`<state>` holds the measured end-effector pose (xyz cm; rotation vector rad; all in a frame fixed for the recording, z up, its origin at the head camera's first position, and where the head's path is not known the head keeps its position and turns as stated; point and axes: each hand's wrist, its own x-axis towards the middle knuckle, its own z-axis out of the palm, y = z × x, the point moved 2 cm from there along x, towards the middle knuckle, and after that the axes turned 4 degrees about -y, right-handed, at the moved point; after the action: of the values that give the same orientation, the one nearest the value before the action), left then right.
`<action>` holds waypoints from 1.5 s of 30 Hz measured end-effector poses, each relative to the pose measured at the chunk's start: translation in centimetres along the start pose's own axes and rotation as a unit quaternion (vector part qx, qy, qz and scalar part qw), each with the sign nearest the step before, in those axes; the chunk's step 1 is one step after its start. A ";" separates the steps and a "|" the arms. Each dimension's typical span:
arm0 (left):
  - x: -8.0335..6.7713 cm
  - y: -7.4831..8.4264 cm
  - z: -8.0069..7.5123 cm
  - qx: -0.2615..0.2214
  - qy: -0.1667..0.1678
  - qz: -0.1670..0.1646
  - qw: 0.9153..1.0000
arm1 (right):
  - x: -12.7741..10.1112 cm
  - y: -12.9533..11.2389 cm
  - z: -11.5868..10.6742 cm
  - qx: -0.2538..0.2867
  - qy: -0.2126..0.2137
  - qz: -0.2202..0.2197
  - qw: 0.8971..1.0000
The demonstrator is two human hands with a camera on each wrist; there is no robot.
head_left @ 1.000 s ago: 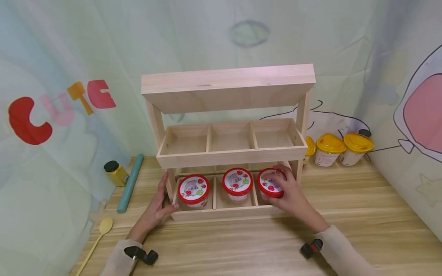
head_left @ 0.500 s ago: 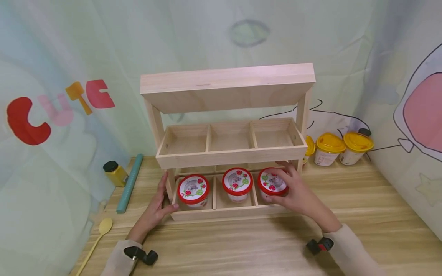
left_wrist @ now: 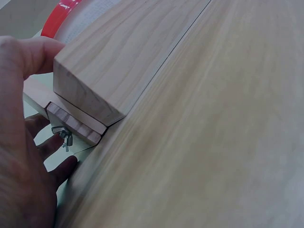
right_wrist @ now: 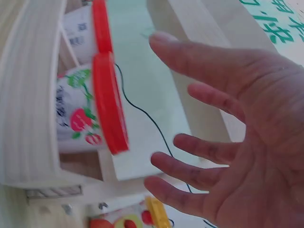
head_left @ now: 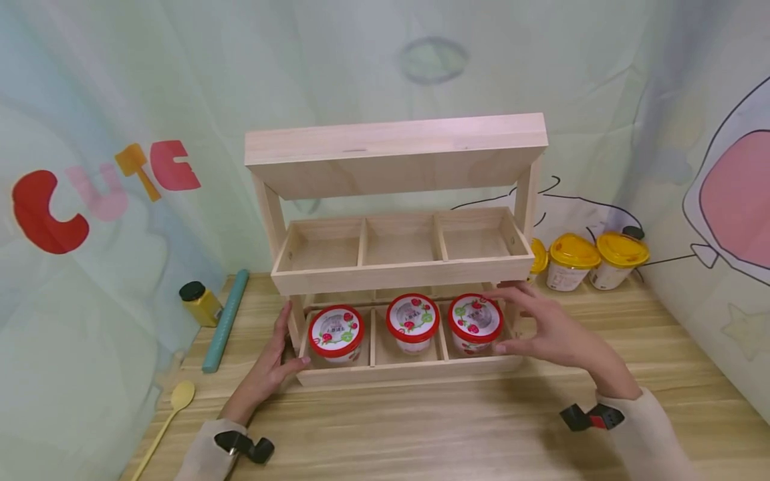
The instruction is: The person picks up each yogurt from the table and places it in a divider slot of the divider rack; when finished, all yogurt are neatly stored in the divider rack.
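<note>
Pale unpainted wood makes up the two-tier rack with a sloped top board (head_left: 403, 272); its lower tray carries the round white cups with red lids and a strawberry print (head_left: 475, 316), one to each front compartment. On the right, the person's right hand (head_left: 553, 327) is beside the cup in the right compartment, its fingers spread wide around nothing, and the right wrist view shows a gap between hand and cup. On the other end, the left hand (head_left: 269, 366) holds the lower tray by its left corner, thumb over the front edge and fingers along the outer side.

A sideways brush of the right thumb could knock that cup, since its lid looks broader than its base and would take the push high up. Raised carelessly, the same hand might catch the right post or the upper tray just above. Too hard a push by the left hand could skid the whole rack across the wood-grain table (head_left: 421, 427) (no fixing to it shows).

Counted: three red-lidded cups; three upper compartments; three tapered cups with yellow lids (head_left: 565, 275), one partly behind the rack; one squat yellow bottle with a black cap (head_left: 201, 304); one teal rod (head_left: 225, 321); one pale yellow long-handled spoon (head_left: 182, 395).
</note>
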<state>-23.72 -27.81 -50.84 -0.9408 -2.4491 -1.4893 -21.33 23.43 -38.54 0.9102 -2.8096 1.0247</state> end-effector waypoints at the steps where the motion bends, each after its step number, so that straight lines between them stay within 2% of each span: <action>1: 0.0 0.0 0.0 0.000 0.000 0.000 1.000 | -0.2 0.1 -0.3 -0.002 -0.005 0.001 1.000; 11: 0.1 0.1 -0.1 0.002 -0.002 -0.006 1.000 | -2.1 1.6 -3.6 0.031 -0.033 0.022 0.999; 15: 0.0 0.0 -0.1 0.005 -0.003 -0.018 1.000 | -2.3 2.9 -4.1 0.029 -0.025 0.029 0.999; 20: 0.0 -0.2 -0.1 0.004 0.002 -0.025 1.000 | -2.0 4.4 -4.3 0.036 -0.022 0.058 0.997; 26: 0.0 -0.5 -0.2 0.008 0.004 -0.021 1.000 | -1.0 5.9 -4.6 0.028 0.028 0.094 0.995; 32: 0.1 -0.4 -0.1 0.006 0.003 -0.005 1.000 | 0.0 7.3 -4.5 0.001 0.098 0.098 0.990; 37: 0.0 -0.2 -0.1 0.005 0.001 -0.003 1.000 | 1.3 8.4 -4.1 -0.009 0.116 0.105 0.988; 45: -0.1 -0.2 -0.1 0.000 0.000 -0.002 1.000 | 3.8 9.8 -3.3 -0.025 0.146 0.076 0.986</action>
<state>-23.81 -27.96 -51.00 -0.9352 -2.4523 -1.4914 -30.24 29.45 -40.85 0.4996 -2.6729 1.0039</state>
